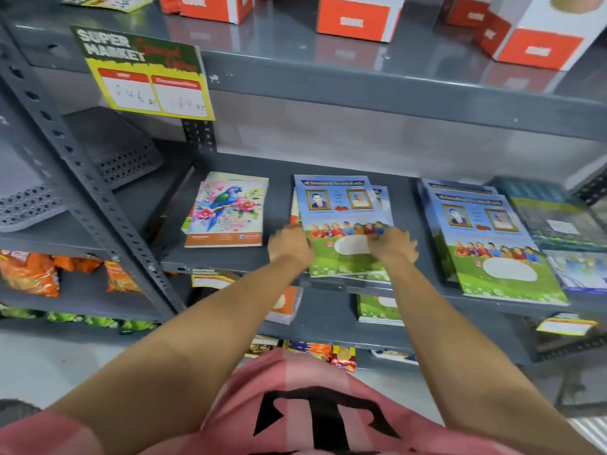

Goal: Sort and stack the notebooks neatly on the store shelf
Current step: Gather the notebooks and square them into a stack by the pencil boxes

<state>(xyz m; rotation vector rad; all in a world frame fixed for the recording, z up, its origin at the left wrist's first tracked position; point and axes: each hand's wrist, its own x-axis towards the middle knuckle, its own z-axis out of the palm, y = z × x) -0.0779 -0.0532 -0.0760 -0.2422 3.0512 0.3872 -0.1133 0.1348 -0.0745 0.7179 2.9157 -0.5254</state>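
On the grey shelf lie three piles of notebooks. The middle pile has blue-and-green covers with two portraits and a row of children; its books sit a little askew. My left hand presses against the pile's left edge and my right hand rests flat on its top cover near the right side. A small pile with a parrot-and-flowers cover lies to the left. A second blue-and-green pile lies to the right, overhanging the shelf's front edge.
Darker books lie at the far right. Orange-and-white boxes stand on the shelf above, where a price sign hangs. Grey perforated trays and orange snack bags fill the left rack. More notebooks sit on the shelf below.
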